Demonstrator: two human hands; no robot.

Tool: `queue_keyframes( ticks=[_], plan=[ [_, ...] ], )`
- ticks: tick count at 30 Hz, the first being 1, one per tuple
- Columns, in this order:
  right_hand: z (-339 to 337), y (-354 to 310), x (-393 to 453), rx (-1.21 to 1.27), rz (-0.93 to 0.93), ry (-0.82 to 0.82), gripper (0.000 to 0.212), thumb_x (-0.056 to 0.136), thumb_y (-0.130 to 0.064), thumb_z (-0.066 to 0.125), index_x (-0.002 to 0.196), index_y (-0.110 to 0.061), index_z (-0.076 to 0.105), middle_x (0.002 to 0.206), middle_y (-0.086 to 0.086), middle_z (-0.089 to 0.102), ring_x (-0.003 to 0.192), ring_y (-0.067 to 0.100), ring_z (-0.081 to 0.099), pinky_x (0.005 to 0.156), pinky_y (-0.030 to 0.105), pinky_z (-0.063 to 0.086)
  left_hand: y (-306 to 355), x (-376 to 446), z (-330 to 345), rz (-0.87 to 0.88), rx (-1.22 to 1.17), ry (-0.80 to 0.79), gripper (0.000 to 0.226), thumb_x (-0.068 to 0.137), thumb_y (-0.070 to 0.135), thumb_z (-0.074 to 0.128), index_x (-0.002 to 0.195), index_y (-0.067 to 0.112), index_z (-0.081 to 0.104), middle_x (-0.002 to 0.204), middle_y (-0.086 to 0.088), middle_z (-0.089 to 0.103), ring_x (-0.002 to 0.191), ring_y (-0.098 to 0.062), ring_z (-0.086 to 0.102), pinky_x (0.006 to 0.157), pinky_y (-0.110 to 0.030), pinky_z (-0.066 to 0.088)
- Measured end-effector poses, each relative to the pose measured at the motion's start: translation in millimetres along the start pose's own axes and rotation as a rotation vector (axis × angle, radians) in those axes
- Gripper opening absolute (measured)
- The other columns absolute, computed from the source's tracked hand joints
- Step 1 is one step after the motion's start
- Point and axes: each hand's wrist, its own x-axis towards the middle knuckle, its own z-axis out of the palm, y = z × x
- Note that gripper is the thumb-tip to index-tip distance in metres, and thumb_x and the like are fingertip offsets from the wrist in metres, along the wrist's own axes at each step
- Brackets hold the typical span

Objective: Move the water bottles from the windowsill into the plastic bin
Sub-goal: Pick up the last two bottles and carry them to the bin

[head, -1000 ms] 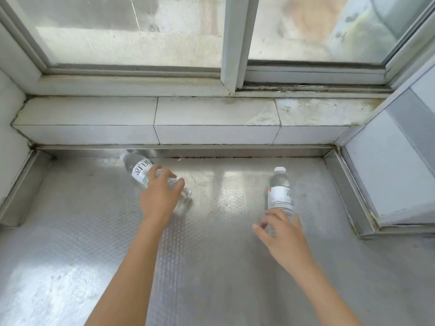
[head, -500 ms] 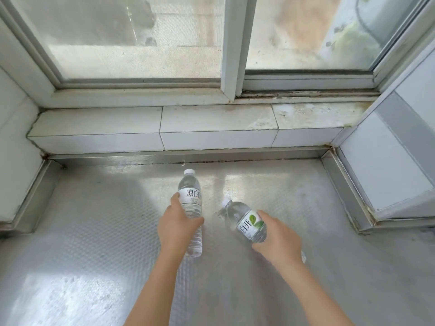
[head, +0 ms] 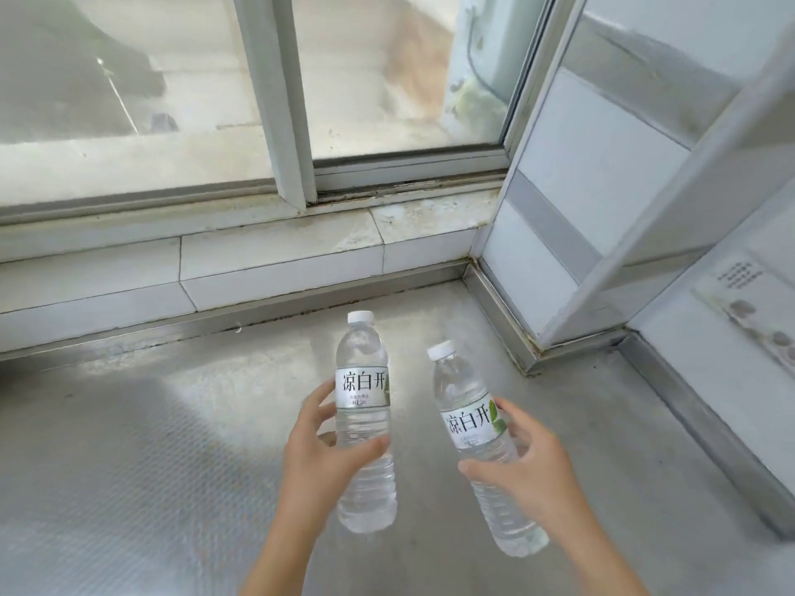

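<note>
Two clear water bottles with white caps and white labels are lifted above the metal sill. My left hand [head: 322, 455] grips the left bottle [head: 363, 389] around its middle, holding it upright. My right hand [head: 531, 471] grips the right bottle [head: 466, 417] below its label, and this one leans slightly to the left. The two bottles are close together but apart. No plastic bin is in view.
A patterned metal sill surface [head: 129, 466] spreads below the hands. Behind it runs a white tiled ledge [head: 275, 260] under the sliding window frame [head: 275, 101]. A white panel wall with a metal base strip [head: 499, 307] closes off the right side.
Both hands have picked the bottles up off the metal surface and drawn them closer to me. The right bottle went from tilted to nearly upright. The view has swung to the right.
</note>
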Motion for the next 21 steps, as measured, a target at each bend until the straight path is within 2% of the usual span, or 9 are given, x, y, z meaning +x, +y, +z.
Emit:
queue_keyframes(
  ticks=[2,6,9,11,15,19,21],
  plan=[
    [-24.8,3.6,-16.1,0.062,-0.013,0.077,0.081,0.043,-0.017,0.095,0.099,-0.057,0.054,0.089,-0.036,0.068,0.081,-0.019,0.061,0.060,-0.002,0.041,13.5,-12.9,17.8,0.049,-0.053,-0.034,0.087,0.039,0.038,0.089,0.116,0.060,0.053,0.116,0.013,0.065,0.092,-0.016,0.072,0.076,-0.039,0.060],
    [-71.6,12.3,-61.5,0.173,0.000,0.210,0.077,0.043,-0.018,0.094,0.100,-0.056,0.061,0.098,-0.020,0.071,0.082,-0.007,0.067,0.064,0.012,0.050,37.6,-49.6,54.3,0.129,-0.073,-0.136,0.079,0.046,0.028,0.089,0.104,0.068,0.053,0.109,0.020,0.067,0.082,-0.001,0.072,0.065,-0.024,0.055],
    [-102.7,23.1,-102.7,0.261,0.022,0.332,0.075,0.036,-0.032,0.090,0.098,-0.064,0.060,0.106,-0.019,0.068,0.095,0.004,0.068,0.081,0.034,0.057,48.3,-84.9,82.9,0.180,-0.044,-0.241,0.083,0.044,0.031,0.090,0.108,0.067,0.053,0.104,0.026,0.067,0.084,0.000,0.072,0.065,-0.020,0.054],
    [-124.7,35.5,-131.9,0.312,0.033,0.406,0.082,0.034,-0.037,0.089,0.107,-0.057,0.059,0.110,-0.017,0.068,0.105,0.009,0.065,0.091,0.044,0.054,49.0,-109.8,104.3,0.226,-0.016,-0.321,0.085,0.042,0.030,0.090,0.110,0.066,0.054,0.104,0.028,0.067,0.085,-0.004,0.073,0.063,-0.020,0.055],
    [-168.9,65.7,-197.6,0.396,0.034,0.537,0.096,0.033,-0.034,0.090,0.123,-0.041,0.060,0.112,-0.012,0.071,0.106,0.017,0.067,0.091,0.049,0.053,46.2,-168.1,147.6,0.301,0.023,-0.492,0.085,0.042,0.027,0.091,0.108,0.067,0.054,0.104,0.032,0.065,0.086,-0.006,0.073,0.061,-0.016,0.054],
    [-207.8,94.7,-271.6,0.448,0.024,0.647,0.087,0.045,-0.015,0.094,0.123,-0.037,0.062,0.113,-0.006,0.071,0.108,0.023,0.066,0.091,0.054,0.053,40.6,-236.8,186.0,0.375,0.042,-0.652,0.085,0.048,0.020,0.092,0.110,0.065,0.055,0.108,0.031,0.065,0.088,-0.005,0.072,0.063,-0.015,0.055],
    [-224.1,108.4,-310.4,0.462,0.026,0.704,0.084,0.047,-0.012,0.094,0.121,-0.037,0.063,0.111,-0.005,0.072,0.108,0.024,0.066,0.091,0.054,0.053,37.1,-273.3,203.7,0.404,0.046,-0.725,0.085,0.048,0.024,0.093,0.114,0.062,0.055,0.111,0.028,0.066,0.088,-0.006,0.072,0.064,-0.016,0.055]
  ],
)
